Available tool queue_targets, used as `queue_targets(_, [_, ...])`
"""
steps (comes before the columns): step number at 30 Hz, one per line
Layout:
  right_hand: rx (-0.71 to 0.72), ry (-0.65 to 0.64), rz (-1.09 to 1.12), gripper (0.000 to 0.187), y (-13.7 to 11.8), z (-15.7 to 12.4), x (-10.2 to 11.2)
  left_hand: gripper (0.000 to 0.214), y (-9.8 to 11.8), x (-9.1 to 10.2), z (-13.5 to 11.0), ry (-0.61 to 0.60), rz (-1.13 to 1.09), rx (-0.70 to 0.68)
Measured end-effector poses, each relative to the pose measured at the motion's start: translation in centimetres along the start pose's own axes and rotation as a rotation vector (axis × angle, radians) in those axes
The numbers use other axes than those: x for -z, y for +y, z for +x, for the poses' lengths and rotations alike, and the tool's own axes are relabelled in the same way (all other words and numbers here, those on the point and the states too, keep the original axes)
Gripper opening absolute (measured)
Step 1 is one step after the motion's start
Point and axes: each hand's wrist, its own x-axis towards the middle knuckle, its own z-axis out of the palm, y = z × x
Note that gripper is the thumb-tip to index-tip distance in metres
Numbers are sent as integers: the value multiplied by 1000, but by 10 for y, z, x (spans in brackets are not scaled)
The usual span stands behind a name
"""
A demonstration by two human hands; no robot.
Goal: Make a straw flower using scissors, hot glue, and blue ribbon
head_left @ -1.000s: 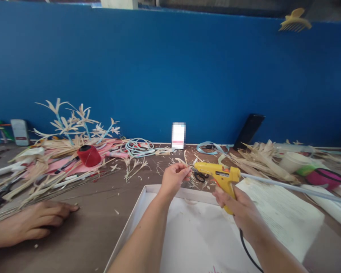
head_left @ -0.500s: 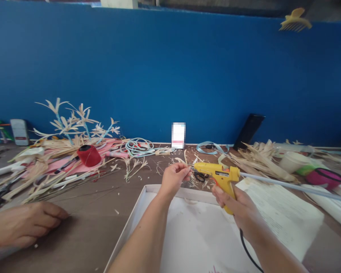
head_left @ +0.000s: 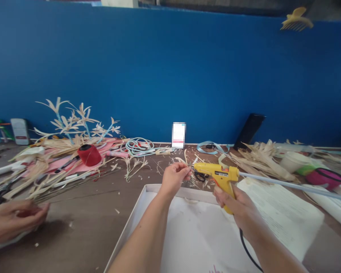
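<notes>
My right hand (head_left: 234, 201) is wrapped round the handle of a yellow glue gun (head_left: 220, 174), which points left. A long translucent glue stick (head_left: 275, 182) runs out of its back end. My left hand (head_left: 174, 176) is pinched right at the gun's nozzle; what lies between its fingertips is too small to make out. Both hands are above the far edge of a shallow white box lid (head_left: 193, 227). Behind the gun, a dark-handled pair of scissors (head_left: 200, 176) lies partly hidden among pale scraps.
Another person's hand (head_left: 17, 220) is at the left. Pale dried-husk flowers (head_left: 79, 117), a red object (head_left: 89, 154) and a light blue coiled cord (head_left: 138, 146) lie behind. Husks (head_left: 261, 157), a printed sheet (head_left: 287, 212) and a magenta item (head_left: 325, 178) are on the right.
The other person's hand at the left has drawn back leftward and its fingers have loosened. My own hands and the glue gun have stayed almost in place.
</notes>
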Motion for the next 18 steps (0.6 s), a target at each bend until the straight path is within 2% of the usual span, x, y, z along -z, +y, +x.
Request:
queue_targets(9, [-35, -30, 51, 38, -3, -1, 1, 18, 0, 0, 0, -2, 7, 6])
queue_targets(18, [-23, 103, 193, 33, -3, -4, 10, 15, 1, 0, 0, 7, 9, 16])
